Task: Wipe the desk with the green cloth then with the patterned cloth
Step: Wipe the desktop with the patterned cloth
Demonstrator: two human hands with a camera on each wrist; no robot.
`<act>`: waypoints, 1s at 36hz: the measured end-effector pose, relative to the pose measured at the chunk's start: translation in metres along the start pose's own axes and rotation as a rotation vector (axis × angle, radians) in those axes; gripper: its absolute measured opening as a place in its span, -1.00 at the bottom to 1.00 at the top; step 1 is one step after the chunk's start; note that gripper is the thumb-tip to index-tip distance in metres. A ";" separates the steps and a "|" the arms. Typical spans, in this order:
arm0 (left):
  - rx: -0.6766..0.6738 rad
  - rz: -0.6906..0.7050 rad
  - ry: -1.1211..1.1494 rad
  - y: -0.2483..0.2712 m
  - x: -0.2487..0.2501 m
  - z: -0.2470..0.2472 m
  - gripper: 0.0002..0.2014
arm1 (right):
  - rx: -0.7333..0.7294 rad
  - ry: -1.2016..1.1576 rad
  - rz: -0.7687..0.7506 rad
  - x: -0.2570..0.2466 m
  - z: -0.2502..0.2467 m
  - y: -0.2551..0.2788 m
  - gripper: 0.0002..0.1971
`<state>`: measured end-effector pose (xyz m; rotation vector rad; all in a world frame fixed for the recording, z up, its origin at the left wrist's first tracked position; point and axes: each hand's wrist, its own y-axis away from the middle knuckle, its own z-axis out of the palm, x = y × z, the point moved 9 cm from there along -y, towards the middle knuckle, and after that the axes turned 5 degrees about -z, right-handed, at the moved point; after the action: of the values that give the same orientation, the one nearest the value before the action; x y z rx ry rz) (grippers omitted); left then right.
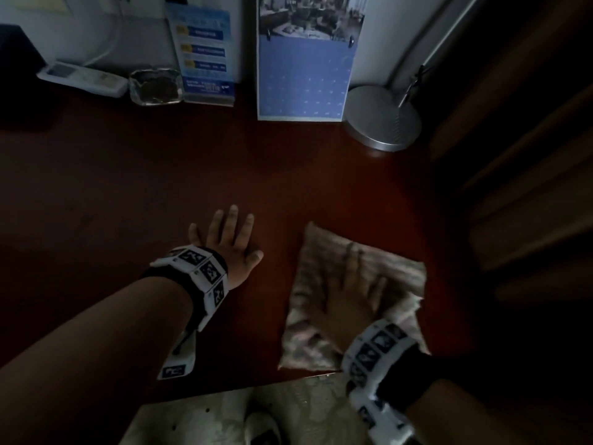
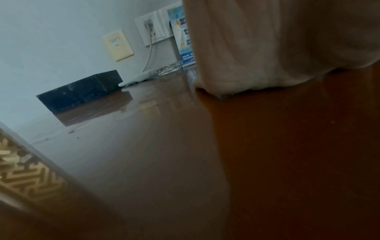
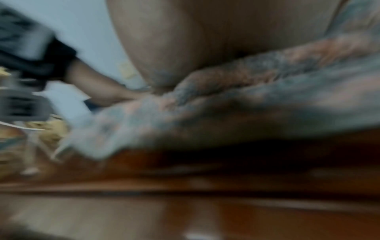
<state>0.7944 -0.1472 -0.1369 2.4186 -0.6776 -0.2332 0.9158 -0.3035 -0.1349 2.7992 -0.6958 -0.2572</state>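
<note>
A folded patterned cloth (image 1: 327, 261) in pale pink and grey lies on the dark red-brown desk (image 1: 160, 175) near its front right edge. My right hand (image 1: 351, 293) lies flat on the cloth with fingers spread and presses it down; the picture of it is blurred. The right wrist view shows the palm (image 3: 205, 40) on the same cloth (image 3: 246, 97). My left hand (image 1: 231, 242) rests flat on the bare desk to the left of the cloth, fingers straight, holding nothing. The left wrist view shows that palm (image 2: 267, 40) on the desk (image 2: 164, 146). No green cloth is in view.
Along the back wall stand a white remote (image 1: 81, 79), a glass ashtray (image 1: 156, 86), a blue leaflet stand (image 1: 205, 56), a blue calendar (image 1: 305, 81) and a round silver lamp base (image 1: 383, 118). A black box (image 2: 82, 91) sits at the far left. Dark wooden panelling (image 1: 513, 155) borders the right.
</note>
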 end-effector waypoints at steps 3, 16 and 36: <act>-0.015 -0.003 -0.006 0.000 -0.001 0.000 -0.38 | 0.007 -0.056 -0.120 -0.048 0.004 0.007 -0.23; -0.054 0.012 -0.006 0.002 -0.001 -0.001 -0.34 | -0.067 -0.051 0.086 0.052 -0.001 0.033 -0.19; -0.067 0.006 -0.010 0.004 -0.001 -0.002 -0.34 | -0.159 -0.098 0.203 -0.011 0.005 0.041 0.02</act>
<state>0.7929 -0.1480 -0.1328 2.3527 -0.6716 -0.2617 0.8877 -0.3345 -0.1276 2.5567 -0.9320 -0.3944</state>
